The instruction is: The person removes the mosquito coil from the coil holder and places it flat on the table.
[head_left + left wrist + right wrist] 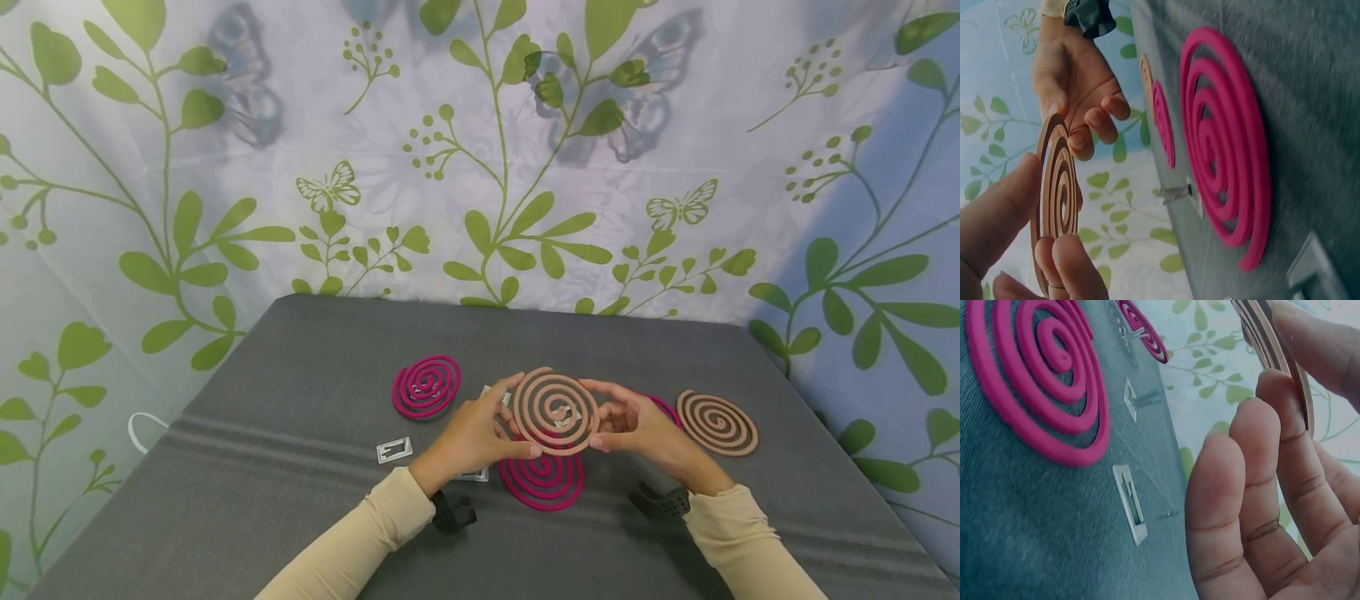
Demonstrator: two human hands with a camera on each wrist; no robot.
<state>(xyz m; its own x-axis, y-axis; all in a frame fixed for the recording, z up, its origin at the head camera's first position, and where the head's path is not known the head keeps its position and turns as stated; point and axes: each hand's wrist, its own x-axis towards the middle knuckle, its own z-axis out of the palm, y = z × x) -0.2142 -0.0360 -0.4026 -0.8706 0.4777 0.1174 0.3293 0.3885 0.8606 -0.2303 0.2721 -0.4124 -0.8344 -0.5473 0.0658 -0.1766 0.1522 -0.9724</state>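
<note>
Both hands hold a tan mosquito coil [557, 412] up above the table, its flat spiral facing the head camera. My left hand [468, 429] pinches its left edge between thumb and fingers. At the opposite edge, my right hand [641, 429] grips it the same way. The left wrist view shows this tan coil [1060, 181] nearly edge-on, between the two hands. Below it on the table lies a magenta coil [542, 492], partly covered by the raised one. Another magenta coil [663, 407] is mostly hidden behind my right hand.
On the grey table [315, 358], a magenta coil [415, 410] lies at the back left and a tan coil [716, 422] at the right. Several flat metal coil stands lie about, one of them a stand [380, 454] left of my left hand. Patterned cloth [510, 167] hangs behind.
</note>
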